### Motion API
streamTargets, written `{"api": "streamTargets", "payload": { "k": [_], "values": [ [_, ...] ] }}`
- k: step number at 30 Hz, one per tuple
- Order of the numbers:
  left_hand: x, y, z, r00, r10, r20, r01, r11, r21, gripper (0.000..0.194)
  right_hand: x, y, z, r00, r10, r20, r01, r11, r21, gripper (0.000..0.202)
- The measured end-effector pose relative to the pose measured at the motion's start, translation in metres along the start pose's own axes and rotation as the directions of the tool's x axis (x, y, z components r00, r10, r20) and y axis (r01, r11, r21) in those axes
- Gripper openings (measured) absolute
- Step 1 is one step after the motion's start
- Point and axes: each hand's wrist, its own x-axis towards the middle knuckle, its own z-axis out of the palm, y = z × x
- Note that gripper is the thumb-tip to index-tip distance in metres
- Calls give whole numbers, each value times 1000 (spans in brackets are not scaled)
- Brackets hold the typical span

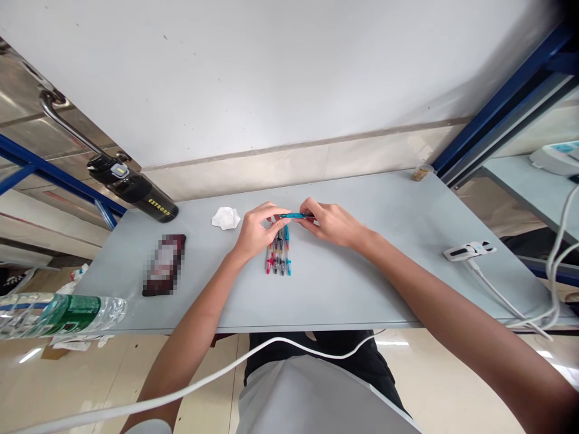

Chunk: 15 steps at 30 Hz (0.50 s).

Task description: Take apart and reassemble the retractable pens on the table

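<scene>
A teal pen (293, 216) lies crosswise between my two hands, above the far part of the table. My left hand (260, 229) pinches its left end between thumb and fingers. At the pen's right end, the fingers of my right hand (328, 222) are closed on it. Just below it, several pens (279, 256) lie side by side on the table, pointing toward me. They have red, dark and teal parts with clear barrels. My hands and the held pen partly hide their far ends.
Crumpled white tissue (225, 218) lies left of my hands. A black bottle (136, 190), a blurred dark object (164, 265) and a clear water bottle (63, 314) are farther left. At right are a white device (469, 251) with cables and a small cup (421, 173). A white cable (280, 341) crosses before me.
</scene>
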Motion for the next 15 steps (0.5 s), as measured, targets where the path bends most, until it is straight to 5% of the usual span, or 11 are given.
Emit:
{"api": "streamTargets", "payload": {
  "k": [11, 15],
  "values": [
    [0, -2, 4, 998, 4, -65, -7, 999, -52, 18, -1, -4, 0, 997, 71, 25, -73, 993, 89, 15],
    [-1, -2, 6, 992, -108, -61, 102, 990, -97, 44, -1, -4, 1, 997, 69, 29, -72, 992, 102, 12]
  ]
}}
